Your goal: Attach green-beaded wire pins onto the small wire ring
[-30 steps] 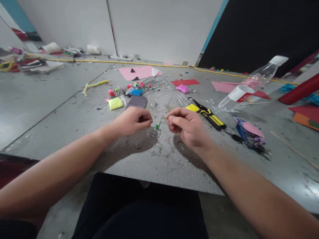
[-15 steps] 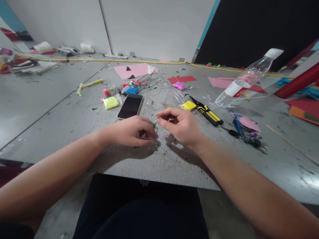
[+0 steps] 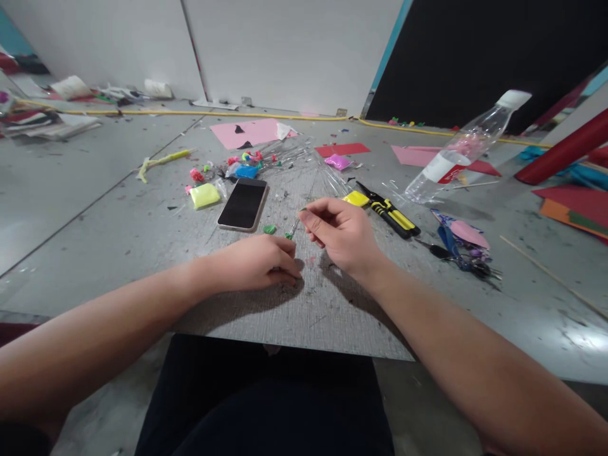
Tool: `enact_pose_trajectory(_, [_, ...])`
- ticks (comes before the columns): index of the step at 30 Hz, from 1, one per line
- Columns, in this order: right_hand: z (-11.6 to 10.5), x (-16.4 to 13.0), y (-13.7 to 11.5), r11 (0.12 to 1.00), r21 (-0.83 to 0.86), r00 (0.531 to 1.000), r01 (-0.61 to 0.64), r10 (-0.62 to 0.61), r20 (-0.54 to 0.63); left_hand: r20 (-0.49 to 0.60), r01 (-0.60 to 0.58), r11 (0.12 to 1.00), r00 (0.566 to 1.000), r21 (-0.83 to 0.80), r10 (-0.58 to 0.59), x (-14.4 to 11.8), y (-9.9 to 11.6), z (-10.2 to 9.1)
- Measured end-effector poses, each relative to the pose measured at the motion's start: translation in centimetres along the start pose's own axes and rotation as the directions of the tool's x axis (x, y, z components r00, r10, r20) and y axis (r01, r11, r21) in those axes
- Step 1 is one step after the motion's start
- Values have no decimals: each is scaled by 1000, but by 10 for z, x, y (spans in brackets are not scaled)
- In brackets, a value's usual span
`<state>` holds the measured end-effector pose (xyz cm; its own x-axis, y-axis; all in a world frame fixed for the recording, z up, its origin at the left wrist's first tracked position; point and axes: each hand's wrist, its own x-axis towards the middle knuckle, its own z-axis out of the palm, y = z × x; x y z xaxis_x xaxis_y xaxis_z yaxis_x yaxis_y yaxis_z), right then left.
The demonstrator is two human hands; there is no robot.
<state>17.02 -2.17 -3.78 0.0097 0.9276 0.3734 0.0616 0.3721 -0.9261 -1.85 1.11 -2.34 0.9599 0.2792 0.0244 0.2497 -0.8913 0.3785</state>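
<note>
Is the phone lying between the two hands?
No, the phone lies dark-screen-up on the table beyond the left hand, not between it and the right hand.

Left hand (image 3: 256,263) resting knuckles-up at frame centre on grey mat (image 3: 304,304), right hand (image 3: 339,234) pinching a thin clear stick with green bits (image 3: 291,232) just above it, phone (image 3: 243,204) lying up-left, yellow-handled cutters (image 3: 389,212) lying right, plastic bottle (image 3: 463,151) tilting upper right.

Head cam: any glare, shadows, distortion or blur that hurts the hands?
Head view: soft overhead light; short shadows under the left hand and right hand. Wide-angle bend at the edges leans the bottle. Mild sheen on the phone, no blown glare. The thin stick the right hand pinches is barely resolved.
</note>
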Motion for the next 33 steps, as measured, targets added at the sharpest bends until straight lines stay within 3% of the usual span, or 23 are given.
enact_pose_trajectory(5, [-1, -1, -2, 999, -32, 1000, 7, -7, 1, -1, 17, 986, 1000, -164, -17, 0, -2, -10])
enact_pose_trajectory(7, [-2, -3, -6, 996, -81, 999, 34, -34, 2, -62, 34, 971, 997, -237, -50, -3, -4, -18])
enact_pose_trajectory(9, [-2, -5, -9, 984, -158, 996, 88, -90, -3, -197, 59, 945, 972, -320, -127, -7, -6, -27])
enact_pose_trajectory(12, [-2, -10, -15, 923, -304, 970, 235, -241, 17, -383, 22, 828, 880, -561, -283, -12, -8, -34])
enact_pose_trajectory(14, [-1, -14, -19, 847, -384, 927, 367, -367, 76, -421, -75, 712, 848, -699, -323, -14, -7, -33])
enact_pose_trajectory(18, [5, -22, -28, 738, -407, 842, 539, -483, 240, -377, -184, 506, 872, -843, -311, -13, -6, -24])
enact_pose_trajectory(21, [9, -26, -34, 706, -382, 803, 596, -519, 293, -358, -205, 432, 881, -878, -310, -11, -3, -18])
enact_pose_trajectory(28, [11, -30, -36, 682, -415, 798, 603, -506, 328, -347, -193, 479, 902, -857, -257, -10, 3, -19])
enact_pose_trajectory(33, [12, -31, -36, 660, -393, 768, 640, -559, 313, -405, -249, 542, 895, -803, -189, -8, -1, -19])
